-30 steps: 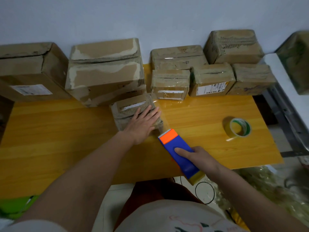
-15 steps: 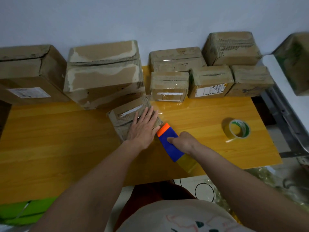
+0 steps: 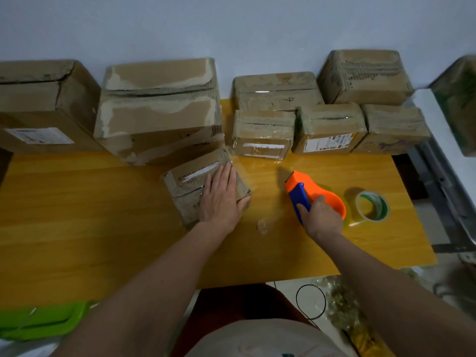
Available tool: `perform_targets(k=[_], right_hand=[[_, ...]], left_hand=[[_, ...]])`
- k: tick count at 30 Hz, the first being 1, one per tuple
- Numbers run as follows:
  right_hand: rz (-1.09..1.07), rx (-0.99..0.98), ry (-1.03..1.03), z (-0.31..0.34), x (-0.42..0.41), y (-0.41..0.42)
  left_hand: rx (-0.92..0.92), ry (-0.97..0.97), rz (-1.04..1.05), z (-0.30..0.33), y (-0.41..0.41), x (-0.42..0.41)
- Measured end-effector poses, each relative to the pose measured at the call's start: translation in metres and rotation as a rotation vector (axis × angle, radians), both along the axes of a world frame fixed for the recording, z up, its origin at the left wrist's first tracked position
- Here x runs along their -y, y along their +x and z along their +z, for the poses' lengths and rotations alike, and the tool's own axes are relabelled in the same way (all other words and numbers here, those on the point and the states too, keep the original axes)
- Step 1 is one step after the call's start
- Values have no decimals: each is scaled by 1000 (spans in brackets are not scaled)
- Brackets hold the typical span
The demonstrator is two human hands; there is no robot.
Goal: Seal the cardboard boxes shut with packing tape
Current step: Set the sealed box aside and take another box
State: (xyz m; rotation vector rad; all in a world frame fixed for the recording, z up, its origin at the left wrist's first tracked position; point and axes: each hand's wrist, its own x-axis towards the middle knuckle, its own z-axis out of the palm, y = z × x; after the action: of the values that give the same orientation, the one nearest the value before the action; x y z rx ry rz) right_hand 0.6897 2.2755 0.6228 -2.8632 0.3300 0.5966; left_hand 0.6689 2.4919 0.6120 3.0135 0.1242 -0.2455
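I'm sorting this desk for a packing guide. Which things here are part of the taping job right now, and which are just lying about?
In use:
- small box, pressed flat by the left hand
- tape dispenser, gripped by the right hand
- row of boxes along the wall

Lying about:
- spare tape roll on the table
- green tray
- black loop on the floor

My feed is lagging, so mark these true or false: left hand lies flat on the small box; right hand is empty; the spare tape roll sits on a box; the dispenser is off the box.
1. The left hand lies flat on the small box. True.
2. The right hand is empty. False: it grips the dispenser.
3. The tape roll sits on a box. False: it lies on the table, right of the dispenser.
4. The dispenser is off the small box. True.
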Motion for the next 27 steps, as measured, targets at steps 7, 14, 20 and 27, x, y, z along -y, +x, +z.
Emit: perform_targets(k=[7,14,20,27], right_hand=[[-201,88,226,-21,2,16],[203,498,813,-7,-75,-35],[79,440,843,-16,-117,-49],[-141,321,906,-17,-130,-27]], left_hand=[[50,-13,78,0,2,11],[-49,36,92,-3,-5,-14],[-49,48,24,-5,-9,-21],[-48,38,20,-1,-14,-30]])
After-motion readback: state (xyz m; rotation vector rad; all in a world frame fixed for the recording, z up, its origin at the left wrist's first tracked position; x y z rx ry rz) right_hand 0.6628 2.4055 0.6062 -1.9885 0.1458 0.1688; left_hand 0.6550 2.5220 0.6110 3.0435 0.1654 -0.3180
